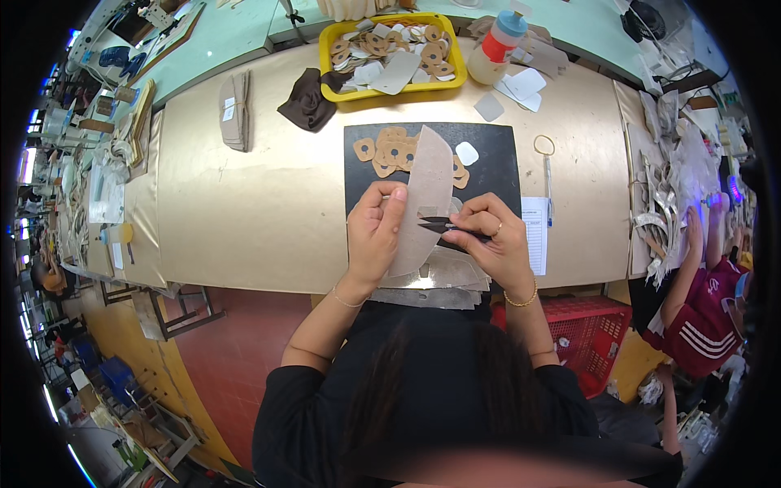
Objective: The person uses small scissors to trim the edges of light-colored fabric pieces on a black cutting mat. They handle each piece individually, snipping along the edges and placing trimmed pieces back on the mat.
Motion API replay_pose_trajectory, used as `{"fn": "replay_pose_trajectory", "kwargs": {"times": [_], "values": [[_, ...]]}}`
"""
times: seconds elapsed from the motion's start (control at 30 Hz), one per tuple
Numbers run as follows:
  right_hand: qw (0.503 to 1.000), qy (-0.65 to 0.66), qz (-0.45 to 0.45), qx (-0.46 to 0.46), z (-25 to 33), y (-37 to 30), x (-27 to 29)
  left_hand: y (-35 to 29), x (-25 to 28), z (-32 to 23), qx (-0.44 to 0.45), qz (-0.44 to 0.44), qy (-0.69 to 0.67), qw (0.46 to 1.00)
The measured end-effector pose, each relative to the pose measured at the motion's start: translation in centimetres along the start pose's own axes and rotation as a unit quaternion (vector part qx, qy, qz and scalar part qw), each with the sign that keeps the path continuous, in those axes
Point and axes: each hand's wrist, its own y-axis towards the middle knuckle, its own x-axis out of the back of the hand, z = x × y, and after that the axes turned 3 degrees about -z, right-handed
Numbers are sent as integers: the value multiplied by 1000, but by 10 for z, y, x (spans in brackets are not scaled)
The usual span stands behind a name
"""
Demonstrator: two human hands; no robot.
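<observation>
My left hand (pixel 377 232) pinches the left edge of a long, curved grey-beige cut piece (pixel 431 175), holding it raised over a black mat (pixel 496 150). In my right hand (pixel 494 236) is a pair of small black thread snips (pixel 435 224), its blades pointing left against the face of the piece, beside a small rectangular mark or opening. Behind the piece, several tan rounded patches with dark centres (pixel 393 152) lie on the mat, and a small white patch (pixel 467 153) is to their right. More grey pieces (pixel 431 298) are stacked at the table's near edge, below my hands.
A yellow tray (pixel 327 61) full of tan and white patches stands at the back. Beside it are a bottle with a blue cap (pixel 498 47) and a dark brown cloth (pixel 307 101). A printed sheet (pixel 535 232) lies right. A red crate (pixel 582 337) sits below; another person (pixel 704 309) works at right.
</observation>
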Motion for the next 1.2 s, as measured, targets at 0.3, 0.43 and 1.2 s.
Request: {"fn": "replay_pose_trajectory", "kwargs": {"times": [0.3, 0.43, 1.2], "values": [[1000, -18, -11, 6, 4, 0, 0, -1, 0, 2, -51, -8, 59, 997], [1000, -4, -15, 6, 4, -1, -1, 0, -1, 4, -57, -10, 54, 997], [999, 23, -15, -20, 4, -1, 1, -2, -5, 1, -69, -3, 28, 997]]}}
